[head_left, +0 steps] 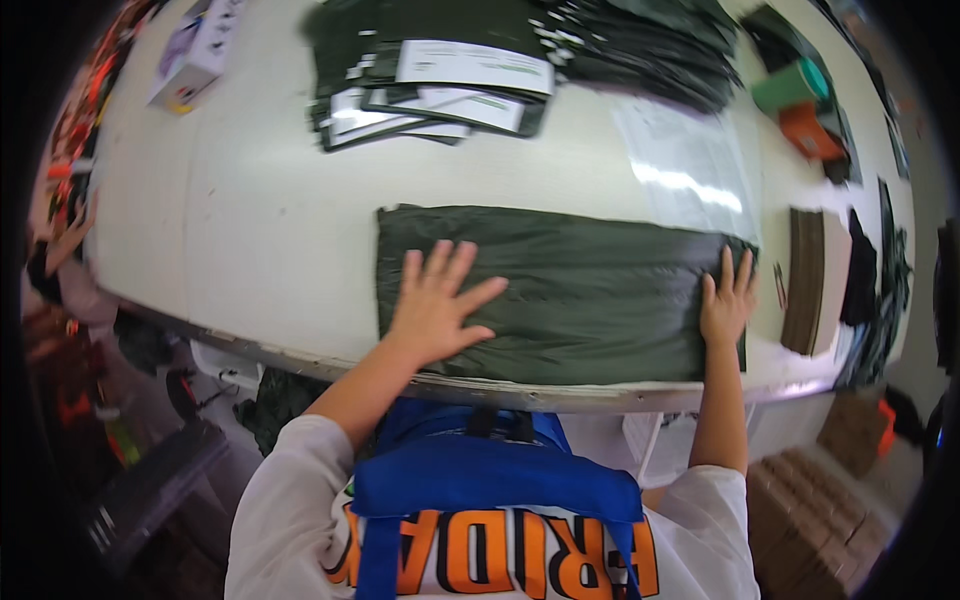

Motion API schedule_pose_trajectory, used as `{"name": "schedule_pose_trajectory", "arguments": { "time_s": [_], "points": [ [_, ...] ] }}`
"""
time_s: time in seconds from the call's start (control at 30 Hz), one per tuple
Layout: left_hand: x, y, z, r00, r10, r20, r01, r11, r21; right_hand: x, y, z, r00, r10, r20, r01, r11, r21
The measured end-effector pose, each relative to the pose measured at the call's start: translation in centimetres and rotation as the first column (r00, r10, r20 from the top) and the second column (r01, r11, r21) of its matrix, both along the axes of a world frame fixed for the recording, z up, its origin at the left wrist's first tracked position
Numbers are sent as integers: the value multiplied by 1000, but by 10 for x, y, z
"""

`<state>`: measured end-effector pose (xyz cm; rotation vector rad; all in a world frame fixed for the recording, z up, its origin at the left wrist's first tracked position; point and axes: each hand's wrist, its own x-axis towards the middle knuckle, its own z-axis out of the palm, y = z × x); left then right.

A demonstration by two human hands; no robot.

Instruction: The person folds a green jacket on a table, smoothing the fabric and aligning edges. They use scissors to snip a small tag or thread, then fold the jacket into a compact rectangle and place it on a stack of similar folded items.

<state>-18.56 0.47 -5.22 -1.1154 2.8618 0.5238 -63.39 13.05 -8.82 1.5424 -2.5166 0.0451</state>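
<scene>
A dark green piece of thin, creased fabric or plastic (590, 300) lies spread along the table's near edge, roughly a long rectangle. My left hand (435, 305) rests flat on its left part with the fingers spread. Over at its right end, my right hand (729, 298) lies with fingers stretched out, pressing on the material near its edge. Neither hand grips anything. Whether the piece is a single layer or folded, I cannot tell.
Dark green packs with white labels (475, 68) lie stacked at the far middle, beside a pile of folded dark pieces (650, 50). Clear plastic sheeting (680, 150) lies nearer. A green tape roll (792, 86), brown card stack (806, 280) and white box (200, 50) are around.
</scene>
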Motion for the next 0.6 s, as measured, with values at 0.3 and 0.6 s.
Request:
{"name": "schedule_pose_trajectory", "arguments": {
  "time_s": [0.3,0.6],
  "points": [
    [34,-4,-22,967,113,-228,-130,989,-64,13,3,16,983,-154,-100,175,952,252],
    [63,-34,32,411,911,-30,-243,141,960,219,-20,33,194,394,899,167,889,-426]
  ]
}}
